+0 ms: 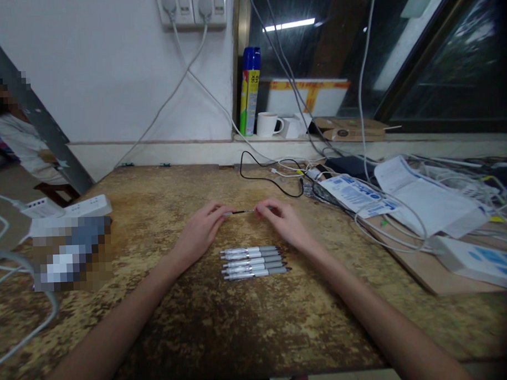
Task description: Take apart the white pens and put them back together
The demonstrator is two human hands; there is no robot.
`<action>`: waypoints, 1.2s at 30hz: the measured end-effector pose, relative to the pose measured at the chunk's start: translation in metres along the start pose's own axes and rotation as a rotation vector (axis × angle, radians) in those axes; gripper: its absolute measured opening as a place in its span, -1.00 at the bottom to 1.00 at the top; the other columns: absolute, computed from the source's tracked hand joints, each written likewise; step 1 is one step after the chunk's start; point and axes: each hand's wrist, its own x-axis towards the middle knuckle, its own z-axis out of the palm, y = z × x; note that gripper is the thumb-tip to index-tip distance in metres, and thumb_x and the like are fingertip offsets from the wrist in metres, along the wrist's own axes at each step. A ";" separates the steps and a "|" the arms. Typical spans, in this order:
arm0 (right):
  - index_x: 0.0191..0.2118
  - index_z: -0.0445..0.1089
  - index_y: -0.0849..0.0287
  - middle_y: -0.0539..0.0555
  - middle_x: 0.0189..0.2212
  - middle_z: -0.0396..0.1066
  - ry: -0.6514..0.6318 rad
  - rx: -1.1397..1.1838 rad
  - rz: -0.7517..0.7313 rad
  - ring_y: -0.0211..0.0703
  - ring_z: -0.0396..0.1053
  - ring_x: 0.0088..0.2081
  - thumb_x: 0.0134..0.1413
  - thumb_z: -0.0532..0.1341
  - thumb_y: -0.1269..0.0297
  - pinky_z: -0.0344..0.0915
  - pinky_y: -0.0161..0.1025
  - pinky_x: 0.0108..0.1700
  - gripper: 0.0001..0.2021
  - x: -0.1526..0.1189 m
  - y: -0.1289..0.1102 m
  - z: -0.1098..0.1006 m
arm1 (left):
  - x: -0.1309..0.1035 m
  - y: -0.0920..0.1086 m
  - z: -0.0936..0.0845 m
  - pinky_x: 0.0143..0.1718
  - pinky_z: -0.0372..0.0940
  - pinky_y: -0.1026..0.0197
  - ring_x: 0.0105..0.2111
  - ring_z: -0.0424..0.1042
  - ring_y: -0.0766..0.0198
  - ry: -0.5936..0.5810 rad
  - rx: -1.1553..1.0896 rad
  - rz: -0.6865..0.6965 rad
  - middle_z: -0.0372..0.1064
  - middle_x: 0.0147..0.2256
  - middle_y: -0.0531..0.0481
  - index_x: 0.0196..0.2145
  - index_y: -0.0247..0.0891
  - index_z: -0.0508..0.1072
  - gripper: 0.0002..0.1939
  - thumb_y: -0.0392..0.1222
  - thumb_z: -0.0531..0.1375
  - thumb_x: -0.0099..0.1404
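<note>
Nearest, my two forearms reach in over one worn table (192,336). Centre, near side: one row of slim grey-and-white pens (256,263), at least five, lying side by side, their dark tips to the right; blur prevents an exact count.

Just beyond the row, my two hands face each other. The fingers of my left hand (207,225) are closed in a pinch on the left end of one thin pen-like piece (239,212), dark in the middle. The fingers of my right hand (281,216) are pinched on its right end. The piece lies roughly level between them, beyond the pens.

Right side: one white box with blue print (476,260), one brown board (423,273), one blue-printed packet (355,195) and loose white papers (428,192) among tangled cables. Left side: one white power strip (90,206).

Farther, one black cable (263,179) loops on the table. On the far ledge: one spray can (250,93), one white mug (268,124). Two plugs (205,6) sit in the wall sockets. Far left, one person (23,142).
</note>
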 end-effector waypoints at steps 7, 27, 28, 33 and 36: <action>-0.38 0.49 0.15 0.06 -0.37 0.50 -0.131 0.180 0.036 -0.09 0.45 -0.28 0.32 0.17 0.00 0.33 -0.18 -0.15 -0.63 -0.004 0.001 0.015 | 0.000 0.004 -0.001 0.14 0.30 0.05 0.09 0.40 0.11 -0.014 -0.022 0.027 0.38 0.07 -0.10 0.20 -0.06 0.42 -0.63 -0.25 -0.03 0.58; -0.45 0.47 0.17 0.08 -0.42 0.47 0.031 0.337 0.146 -0.13 0.42 -0.35 0.23 0.19 -0.02 0.35 -0.21 -0.20 -0.61 0.006 0.009 -0.006 | 0.003 -0.020 -0.002 0.10 0.32 0.08 -0.01 0.51 0.09 0.212 -0.299 -0.253 0.56 -0.01 -0.06 0.01 -0.18 0.56 -0.74 -0.06 0.17 0.48; -0.44 0.47 0.17 0.08 -0.41 0.47 0.032 0.313 0.132 -0.13 0.42 -0.35 0.25 0.18 -0.02 0.35 -0.21 -0.20 -0.62 0.006 0.009 -0.007 | 0.003 -0.021 -0.001 0.10 0.32 0.08 0.00 0.50 0.09 0.214 -0.306 -0.257 0.56 0.00 -0.07 0.01 -0.18 0.56 -0.73 -0.06 0.18 0.48; -0.37 0.47 0.15 0.08 -0.38 0.50 0.044 0.121 0.028 -0.09 0.45 -0.29 0.30 0.16 -0.03 0.36 -0.18 -0.14 -0.62 0.007 0.011 -0.009 | 0.002 -0.027 0.000 0.15 0.30 0.05 0.02 0.49 0.07 0.232 -0.356 -0.302 0.55 0.02 -0.08 0.03 -0.20 0.55 -0.69 -0.03 0.14 0.49; -0.34 0.49 0.15 0.09 -0.34 0.52 0.051 0.058 0.001 -0.06 0.46 -0.26 0.31 0.17 -0.03 0.36 -0.17 -0.11 -0.64 0.007 0.015 -0.011 | 0.001 -0.030 0.001 0.16 0.30 0.05 0.02 0.49 0.07 0.248 -0.369 -0.328 0.56 0.01 -0.09 0.01 -0.23 0.56 -0.66 0.00 0.13 0.49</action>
